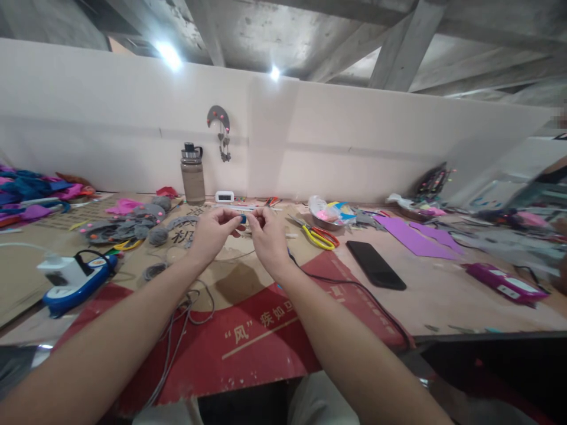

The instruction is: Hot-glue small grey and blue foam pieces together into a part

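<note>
My left hand [214,231] pinches a small dark-blue piece [243,218] between thumb and fingertips, above the cardboard. Close against its right side, my right hand [268,235] has thumb and fingers pressed together; what it grips is too small to make out. The blue piece is partly covered by the fingertips, and I cannot tell its material. Grey cord [155,271] lies in loops left of my hands, with strands trailing over the red part of the cardboard [261,348]. Grey felt pieces and balls [158,236] lie beyond it.
Yellow-handled pliers [319,237] and a bowl [330,223] stand right of my hands, near a black phone [376,264] and purple felt [411,236]. A water bottle [193,177] is at the wall. Power strips lie left [84,286] and right [505,282]; a black cable crosses the table.
</note>
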Demonstrator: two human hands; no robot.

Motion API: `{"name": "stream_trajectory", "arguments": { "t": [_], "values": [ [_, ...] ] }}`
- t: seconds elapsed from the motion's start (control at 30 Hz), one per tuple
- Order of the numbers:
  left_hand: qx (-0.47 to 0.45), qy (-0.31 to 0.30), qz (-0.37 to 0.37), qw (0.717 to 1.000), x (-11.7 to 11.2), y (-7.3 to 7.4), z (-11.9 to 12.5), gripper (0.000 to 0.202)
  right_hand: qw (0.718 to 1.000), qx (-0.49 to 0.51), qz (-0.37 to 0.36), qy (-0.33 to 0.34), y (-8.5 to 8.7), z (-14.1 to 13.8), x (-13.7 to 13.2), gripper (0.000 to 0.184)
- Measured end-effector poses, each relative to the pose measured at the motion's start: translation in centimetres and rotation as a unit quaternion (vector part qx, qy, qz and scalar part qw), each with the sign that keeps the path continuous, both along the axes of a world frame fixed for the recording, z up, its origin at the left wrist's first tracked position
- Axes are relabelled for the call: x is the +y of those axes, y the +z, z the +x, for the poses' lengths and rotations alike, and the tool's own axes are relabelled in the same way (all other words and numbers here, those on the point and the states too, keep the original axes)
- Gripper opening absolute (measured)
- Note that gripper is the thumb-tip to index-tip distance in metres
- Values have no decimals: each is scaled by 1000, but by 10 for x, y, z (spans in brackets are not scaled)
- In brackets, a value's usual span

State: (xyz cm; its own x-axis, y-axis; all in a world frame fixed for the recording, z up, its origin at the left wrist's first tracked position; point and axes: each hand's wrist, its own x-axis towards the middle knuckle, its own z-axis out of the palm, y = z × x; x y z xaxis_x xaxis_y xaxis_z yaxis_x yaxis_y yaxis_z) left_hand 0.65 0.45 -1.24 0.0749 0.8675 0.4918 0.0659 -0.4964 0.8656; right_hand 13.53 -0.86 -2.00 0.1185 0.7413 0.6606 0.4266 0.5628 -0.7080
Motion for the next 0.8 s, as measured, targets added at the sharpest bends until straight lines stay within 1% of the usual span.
{"name": "stream_trajectory", "arguments": {
  "t": [0.23,0.37,0.5,0.67,0.8],
  "values": [
    [-32,-15,-18,999,-2,0,3,19,999,-36,16,-28,1,3,-1,15],
    [-34,-27,-17,999,-2,-1,3,19,998,-53,18,-39,0,4,-2,16],
    [-38,-39,-13,998,-4,0,2,19,996,-68,29,-43,0,4,-3,17],
    [-47,-44,-31,997,-5,1,3,21,997,-65,27,-38,1,5,-3,16],
    [-26,-44,-30,998,-3,0,2,20,997,-62,24,-36,2,6,-3,16]
  ]
}}
